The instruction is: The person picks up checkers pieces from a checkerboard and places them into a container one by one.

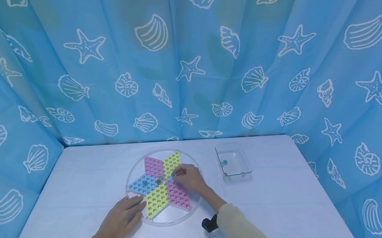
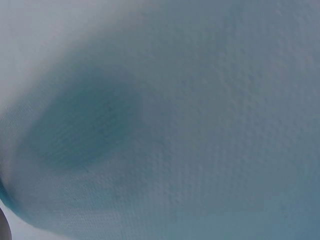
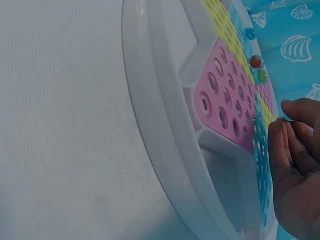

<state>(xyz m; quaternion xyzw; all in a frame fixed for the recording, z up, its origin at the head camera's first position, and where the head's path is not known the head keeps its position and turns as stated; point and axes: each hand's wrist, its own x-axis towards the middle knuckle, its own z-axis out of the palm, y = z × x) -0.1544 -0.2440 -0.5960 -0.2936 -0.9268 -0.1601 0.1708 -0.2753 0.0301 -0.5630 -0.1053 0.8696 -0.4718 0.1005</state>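
A round Chinese checkers board (image 1: 168, 221) with a pink, yellow and blue star of holes lies on the white table. My right hand (image 1: 189, 178) is over the star's right part, pinching a small blue marble (image 1: 173, 174) between thumb and fingertips; in the right wrist view the fingers mostly hide it. A teal marble (image 1: 145, 183) sits in the blue left point. Near the centre are a red-brown marble (image 3: 256, 61) and a green marble (image 3: 262, 76). My left hand (image 1: 122, 217) rests at the board's left front rim, fingers loosely extended. The left wrist view shows only blurred bluish fabric.
To the right of the board stands a clear rectangular container (image 1: 238, 174) with a teal marble (image 1: 225, 162) and a few small marbles inside. A black device (image 1: 210, 224) is at the right wrist. Blue shell-patterned curtains (image 1: 178, 76) enclose the back and sides of the table.
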